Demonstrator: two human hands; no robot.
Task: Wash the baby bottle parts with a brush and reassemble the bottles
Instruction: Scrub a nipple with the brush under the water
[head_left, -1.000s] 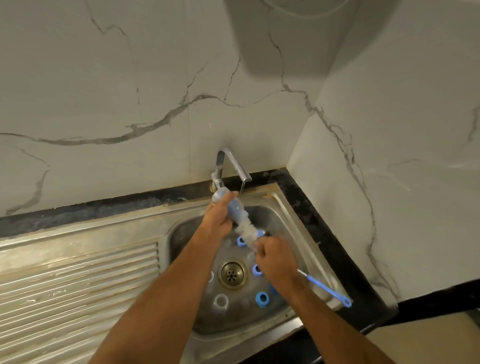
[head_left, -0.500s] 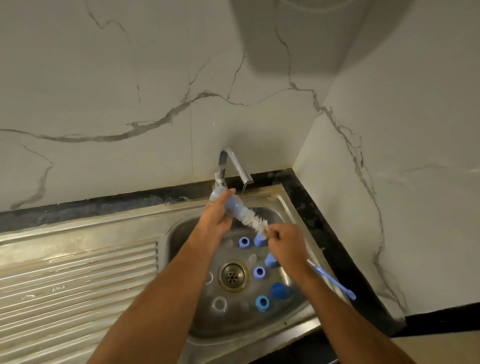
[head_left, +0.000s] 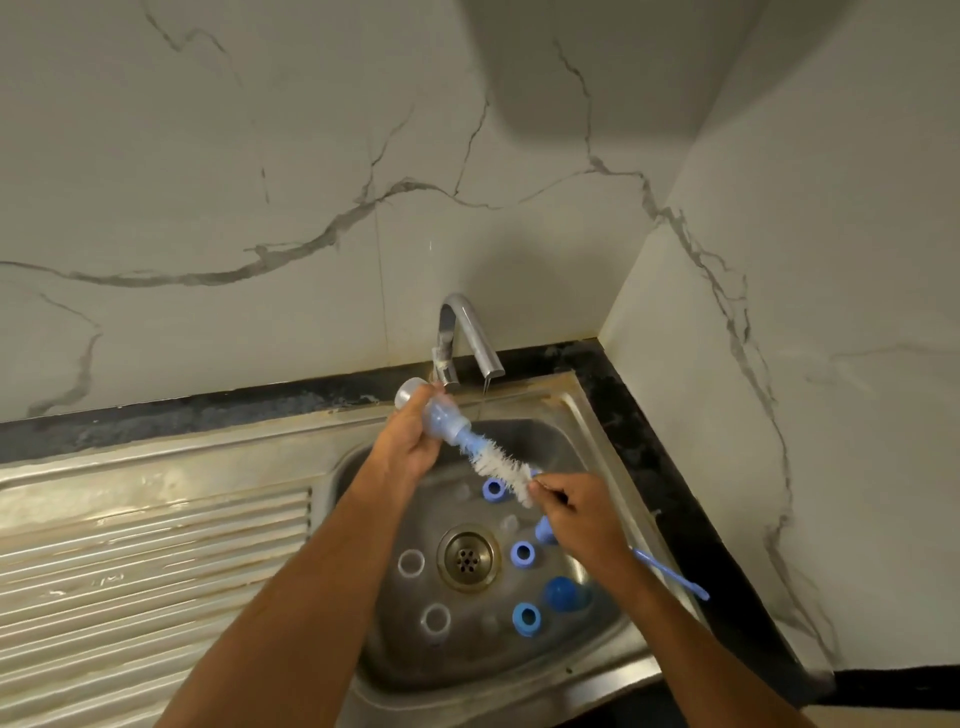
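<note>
From the head view, the baby bottle is held over the sink, just under the tap. Its long axis is tilted, base toward the wall, neck down to the right. The left hand grips the bottle. The right hand grasps the brush, whose white bristles stick out of the neck. Marble walls meet in a corner, above a black table edge. In the steel basin lie blue rings, clear rings and a blue cap around the drain.
</note>
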